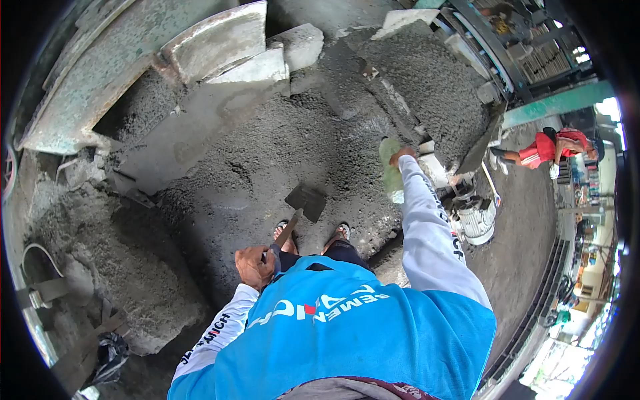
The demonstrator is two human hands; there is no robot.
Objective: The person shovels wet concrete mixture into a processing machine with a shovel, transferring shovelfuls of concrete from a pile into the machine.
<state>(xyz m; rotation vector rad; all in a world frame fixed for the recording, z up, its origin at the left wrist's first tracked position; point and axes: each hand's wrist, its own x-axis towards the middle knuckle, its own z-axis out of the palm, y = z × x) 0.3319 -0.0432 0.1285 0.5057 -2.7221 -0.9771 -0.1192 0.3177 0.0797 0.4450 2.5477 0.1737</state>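
My left hand (255,268) is closed around the upper end of a shovel (306,202), close to my waist. The shovel's wooden handle runs down between my feet, and its dark square blade rests on the gritty floor just ahead of them. My right arm is stretched forward. At its end my right hand (403,156) grips a pale green, cloudy plastic container (389,168), long like a large bottle; its exact kind is not clear. Beneath and around it spreads wet-looking grey mortar or concrete mix (287,133).
A heap of grey material (440,83) lies at the upper right, beside a motor (477,220). Broken concrete slabs (220,43) stand at the upper left. A sand pile (133,267) is on the left. Another person in red (557,148) bends at the far right.
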